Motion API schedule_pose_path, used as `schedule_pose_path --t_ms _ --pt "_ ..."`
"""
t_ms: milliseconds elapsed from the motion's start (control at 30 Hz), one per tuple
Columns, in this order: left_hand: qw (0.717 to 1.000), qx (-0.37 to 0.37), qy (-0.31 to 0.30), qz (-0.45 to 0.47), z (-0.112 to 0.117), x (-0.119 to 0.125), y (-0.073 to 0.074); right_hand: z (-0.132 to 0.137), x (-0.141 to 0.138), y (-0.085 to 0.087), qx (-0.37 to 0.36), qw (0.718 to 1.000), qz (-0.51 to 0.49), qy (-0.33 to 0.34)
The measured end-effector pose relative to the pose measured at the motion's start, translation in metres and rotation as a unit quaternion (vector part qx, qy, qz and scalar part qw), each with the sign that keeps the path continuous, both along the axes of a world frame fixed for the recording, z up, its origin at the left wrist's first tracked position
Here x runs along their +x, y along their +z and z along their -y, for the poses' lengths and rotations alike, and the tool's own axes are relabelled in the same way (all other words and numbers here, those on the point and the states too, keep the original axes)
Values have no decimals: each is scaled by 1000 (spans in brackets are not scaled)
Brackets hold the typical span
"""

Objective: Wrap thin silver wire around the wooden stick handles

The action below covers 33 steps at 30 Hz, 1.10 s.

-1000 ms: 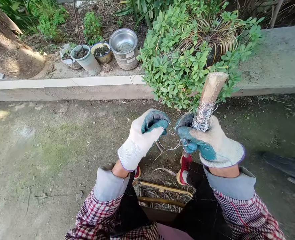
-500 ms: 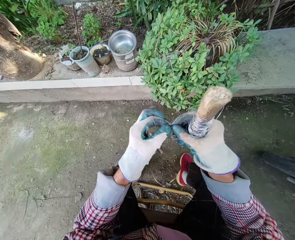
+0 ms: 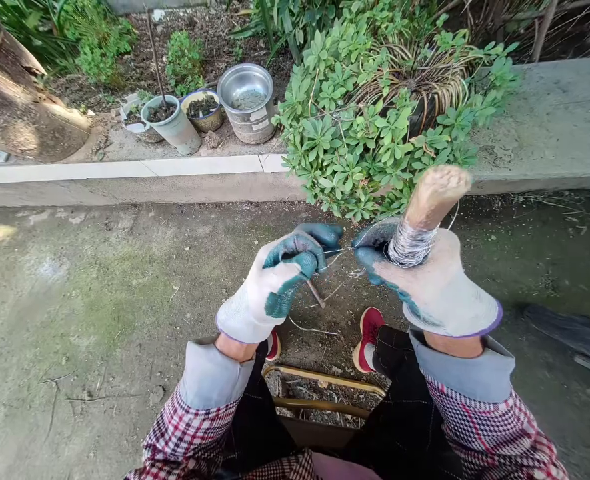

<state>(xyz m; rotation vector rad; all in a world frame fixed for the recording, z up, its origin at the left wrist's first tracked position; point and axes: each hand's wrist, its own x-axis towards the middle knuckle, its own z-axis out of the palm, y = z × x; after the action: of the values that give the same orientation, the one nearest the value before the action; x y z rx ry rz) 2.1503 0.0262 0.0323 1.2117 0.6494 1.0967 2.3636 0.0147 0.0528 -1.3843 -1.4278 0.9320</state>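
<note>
My right hand [image 3: 425, 273], in a white glove with a dark green palm, is closed round a thick wooden stick [image 3: 437, 193]. Thin silvery wire [image 3: 411, 244] is wound in many turns about that stick, and a loose strand loops beside its top. My left hand [image 3: 279, 280], gloved alike, has its fingers curled on a strand of the wire that stretches across to my right fingertips. Below my left fingers a short brown rod [image 3: 317, 294] sticks out; its upper end is hidden. A loose wire end [image 3: 315, 330] curves beneath it.
A low ledge with white tile edging [image 3: 199, 167] runs ahead. On it stand a metal pot [image 3: 247, 120], a pale plant pot [image 3: 177, 130] and a leafy bush [image 3: 345, 147]. A yellow metal frame [image 3: 325, 379] lies between my legs, near my red shoes [image 3: 369, 333].
My hands have moved apart, the left one leftward and the right one slightly right with the stick. Wire now shows stretched between them, and the brown rod shows more below my left hand.
</note>
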Motion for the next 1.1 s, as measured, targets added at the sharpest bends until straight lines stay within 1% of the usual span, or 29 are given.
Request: schedule_pose_path --t_ms 67,133,167,233,333,433,500,567,667,800,900,967,1000,1033,1100 --pt "998 -44 -6 51 0 4 -7 0 -3 4 -41 997 -62 19" --pt "996 -67 -2 66 1 9 -10 1 -5 6 -76 992 -103 20" --pt "996 -67 10 61 2 11 -10 1 -6 6 -88 989 -114 16" --pt "998 -42 51 23 5 13 -6 1 -7 4 -99 988 -119 13" --pt "989 39 120 -83 9 13 4 2 -9 2 -101 987 -124 18" --pt "967 96 148 -186 12 10 13 3 -11 2 -117 984 -134 23" --pt "957 101 158 -219 13 8 16 5 -12 4 -132 981 -138 29" --pt "956 95 160 -225 13 6 17 6 -13 6 -140 979 -142 37" --pt "961 97 136 -221 12 4 18 6 -14 10 -156 977 -141 48" --pt "953 142 124 -236 10 -2 23 4 -13 8 -193 965 -156 80" --pt "950 174 110 -235 11 -6 28 4 -11 2 -193 959 -169 124" --pt "955 167 100 -224 11 -6 29 6 -11 -2 -183 960 -154 144" --pt "960 149 100 -216 10 -6 27 7 -11 -2 -177 963 -141 145" --pt "966 119 105 -204 10 -4 25 8 -12 -2 -170 967 -126 141" --pt "980 29 118 -157 9 0 17 9 -15 -1 -149 976 -98 125"
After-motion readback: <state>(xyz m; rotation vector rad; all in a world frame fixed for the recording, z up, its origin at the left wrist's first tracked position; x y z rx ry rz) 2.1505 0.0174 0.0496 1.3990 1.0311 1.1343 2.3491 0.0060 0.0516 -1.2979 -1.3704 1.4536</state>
